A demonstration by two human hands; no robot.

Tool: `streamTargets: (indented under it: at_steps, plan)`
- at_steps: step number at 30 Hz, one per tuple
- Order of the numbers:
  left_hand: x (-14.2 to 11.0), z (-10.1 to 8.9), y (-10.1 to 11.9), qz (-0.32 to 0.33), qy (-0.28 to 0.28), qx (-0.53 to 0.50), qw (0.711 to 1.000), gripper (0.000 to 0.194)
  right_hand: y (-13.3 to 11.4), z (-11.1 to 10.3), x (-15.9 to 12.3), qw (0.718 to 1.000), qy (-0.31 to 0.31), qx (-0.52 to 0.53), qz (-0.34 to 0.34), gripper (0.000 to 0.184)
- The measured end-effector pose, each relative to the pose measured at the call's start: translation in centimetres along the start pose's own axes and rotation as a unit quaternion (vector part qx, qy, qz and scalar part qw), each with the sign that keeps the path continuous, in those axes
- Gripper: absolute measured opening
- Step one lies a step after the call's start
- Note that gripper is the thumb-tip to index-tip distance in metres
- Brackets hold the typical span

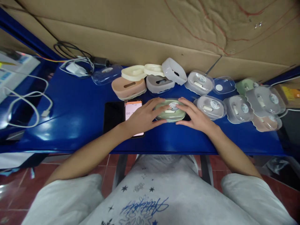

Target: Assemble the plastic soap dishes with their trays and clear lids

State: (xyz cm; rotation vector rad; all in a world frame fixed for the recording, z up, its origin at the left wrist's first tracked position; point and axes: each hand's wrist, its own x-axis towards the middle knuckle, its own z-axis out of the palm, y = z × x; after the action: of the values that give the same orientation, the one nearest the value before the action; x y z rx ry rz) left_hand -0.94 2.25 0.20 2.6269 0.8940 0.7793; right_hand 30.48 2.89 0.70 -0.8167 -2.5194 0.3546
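The left hand (144,117) is half open and curved over one end of a green box (173,117), its fingers spread across the top and far edge, its thumb at the near edge. The right hand (197,115) mirrors it at the other end, fingers bent over the top, thumb at the near side, so the box is held between the two. It lies flat on the blue table (77,122) in front of the person, with a round printed label and a small pale bar on top; the fingers hide much of it, so I cannot tell how firmly they press.

Beneath the left wrist in the view, a phone (134,112) shows a lit timer screen, partly covered, with a dark flat device (113,115) just beside it.

Just past the right hand sits a pale box with a clear cover (209,107), next to a grey box (238,108) and further covered boxes on that side. Behind the hands stand a peach box (128,88) and a dark grey box (160,83), with cream trays (133,73) on them and a tilted light grey shell (172,70) alongside. Farther left lie a clear lid (105,75), a white charger (75,69) and a loose white cable (37,112). Cardboard (131,34) lines the back.
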Motion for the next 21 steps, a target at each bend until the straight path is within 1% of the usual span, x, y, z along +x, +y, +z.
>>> streamTargets:
  at_steps: [3,6,12,15,18,20,21]
  plan:
    - [-0.1,0.3,-0.2,0.006,-0.009,0.021,1.0,0.06,-0.2,0.4,0.1,0.999,-0.014,-0.045,0.004,0.095]
    - [-0.1,0.4,-0.2,0.006,-0.013,0.026,1.0,0.062,-0.3,0.7,0.1,0.997,-0.006,-0.072,0.01,0.101]
    - [-0.1,0.6,-0.3,0.017,-0.011,0.037,0.999,0.064,-0.2,1.1,0.0,0.997,0.018,-0.078,0.008,0.096]
    - [-0.1,0.7,-0.3,0.017,-0.011,0.033,0.999,0.066,-0.2,1.2,0.0,0.998,0.011,-0.064,0.018,0.094]
    - [0.1,0.2,-0.3,0.024,-0.012,0.016,1.0,0.063,-0.2,1.4,0.0,0.998,0.0,-0.047,0.033,0.095]
    - [0.3,-0.9,-0.6,0.018,0.0,0.005,1.0,0.055,-0.4,1.6,0.0,0.998,0.007,-0.05,0.04,0.092]
    - [0.5,-1.5,-0.9,0.002,0.015,0.008,1.0,0.049,-0.5,1.7,0.0,0.997,0.016,-0.058,0.042,0.09]
